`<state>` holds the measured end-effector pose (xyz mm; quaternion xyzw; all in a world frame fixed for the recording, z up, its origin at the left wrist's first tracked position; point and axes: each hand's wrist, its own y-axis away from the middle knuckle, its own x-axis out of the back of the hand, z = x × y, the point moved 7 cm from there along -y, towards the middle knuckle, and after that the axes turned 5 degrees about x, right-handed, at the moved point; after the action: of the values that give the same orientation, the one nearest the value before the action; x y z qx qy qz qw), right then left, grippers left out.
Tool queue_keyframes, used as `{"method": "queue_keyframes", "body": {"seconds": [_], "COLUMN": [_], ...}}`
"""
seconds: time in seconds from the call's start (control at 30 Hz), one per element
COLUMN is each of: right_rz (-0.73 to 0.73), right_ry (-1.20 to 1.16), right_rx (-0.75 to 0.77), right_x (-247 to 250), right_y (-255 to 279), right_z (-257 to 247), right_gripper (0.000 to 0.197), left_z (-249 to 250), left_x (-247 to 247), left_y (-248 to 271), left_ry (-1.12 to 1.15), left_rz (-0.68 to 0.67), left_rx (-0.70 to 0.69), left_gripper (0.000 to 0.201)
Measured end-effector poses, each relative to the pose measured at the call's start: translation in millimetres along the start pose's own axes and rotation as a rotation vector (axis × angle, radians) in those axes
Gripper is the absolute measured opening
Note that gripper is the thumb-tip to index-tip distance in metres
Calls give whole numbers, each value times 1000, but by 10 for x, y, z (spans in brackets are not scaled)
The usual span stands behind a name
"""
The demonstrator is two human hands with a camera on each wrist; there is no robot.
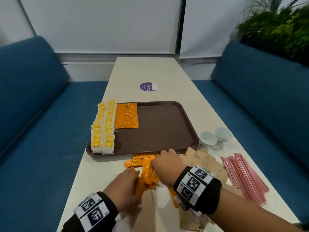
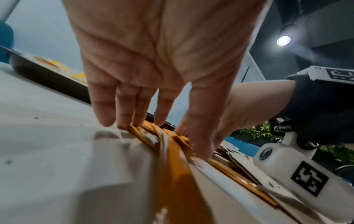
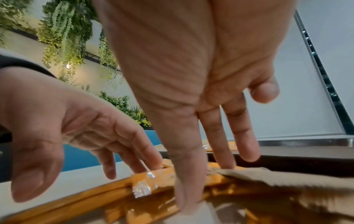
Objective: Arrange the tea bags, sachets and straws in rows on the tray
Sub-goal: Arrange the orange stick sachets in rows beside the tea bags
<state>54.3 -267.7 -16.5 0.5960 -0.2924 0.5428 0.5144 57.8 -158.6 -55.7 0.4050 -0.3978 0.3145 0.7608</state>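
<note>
A brown tray point(image 1: 158, 129) holds two rows of yellow-tagged tea bags point(image 1: 103, 128) at its left and one row of orange sachets point(image 1: 126, 115) beside them. In front of the tray lies a loose pile of orange sachets point(image 1: 147, 171) point(image 2: 178, 166) point(image 3: 114, 192). My left hand point(image 1: 128, 185) point(image 2: 170, 133) has straight fingers and thumb straddling the near end of that pile. My right hand point(image 1: 167, 161) point(image 3: 206, 174) presses straight fingers down on the far end, thumb spread aside. Brown paper sachets point(image 1: 204, 161) point(image 3: 287, 178) lie right of the pile, and pink straws point(image 1: 242, 174) further right.
Two white cups point(image 1: 208, 139) stand on the table by the tray's right front corner. A purple sticker point(image 1: 148, 87) sits beyond the tray. Blue benches point(image 1: 33, 97) flank the narrow table, with plants point(image 1: 275, 27) at the back right. Most of the tray's floor is bare.
</note>
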Motion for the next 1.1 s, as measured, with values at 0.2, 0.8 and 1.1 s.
{"method": "queue_keyframes", "body": {"seconds": [0.2,0.8,1.1], "right_rz": [22,-290,-218], "right_ry": [-84,-182,-191], "right_rx": [1,419,220], "right_x": [-22,-318,-286], "right_y": [89,482,221], "right_z": [22,-571,-476], "right_gripper": [29,25,16], "left_z": [-62,-3,-63], "left_x": [24,60,110], "left_y": [113,6,-149], "left_ry": [59,-64,-91], "left_rz": [43,10,-22], "left_rx": [41,91,61], "left_gripper": [94,107,96]}}
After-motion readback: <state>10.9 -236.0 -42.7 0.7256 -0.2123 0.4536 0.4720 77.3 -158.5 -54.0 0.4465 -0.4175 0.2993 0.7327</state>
